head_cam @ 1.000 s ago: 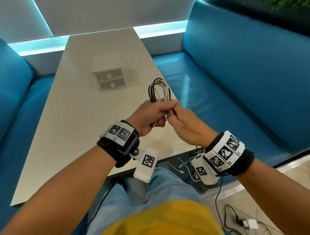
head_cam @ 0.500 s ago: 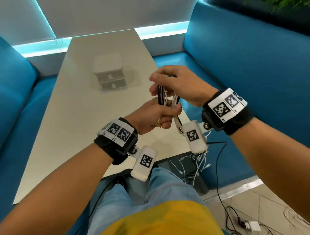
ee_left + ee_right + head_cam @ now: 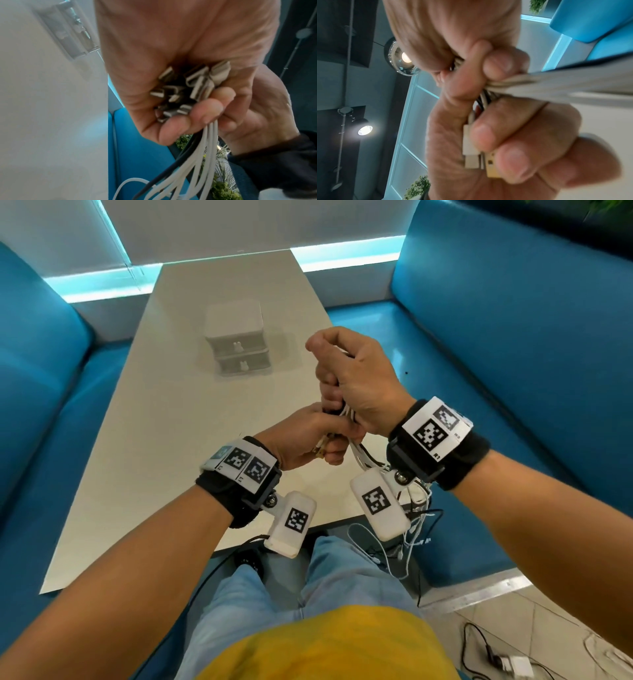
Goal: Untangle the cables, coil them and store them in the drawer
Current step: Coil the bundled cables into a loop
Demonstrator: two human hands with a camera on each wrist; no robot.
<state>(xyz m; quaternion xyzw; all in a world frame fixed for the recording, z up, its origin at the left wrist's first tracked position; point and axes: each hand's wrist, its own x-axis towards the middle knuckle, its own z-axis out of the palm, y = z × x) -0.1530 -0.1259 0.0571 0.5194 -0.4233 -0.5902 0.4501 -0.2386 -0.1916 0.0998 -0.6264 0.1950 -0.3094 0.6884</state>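
A bundle of white and black cables is held upright over the table's near right edge. My left hand grips its lower end, fingers curled round several metal USB plugs. My right hand sits directly above and grips the upper part, fingers wrapped round the strands and hiding the loop. Loose cable tails hang below the hands, off the table edge. The small white two-drawer unit stands farther back on the table, both drawers closed.
The beige table runs between two blue benches. A charger with a black cable lies on the tiled floor at the lower right. My knees are under the table's near edge.
My right hand rose from beside the left hand, passed over the cable loop and closed round it. The loop, visible earlier above the hands, is now hidden in its grip.
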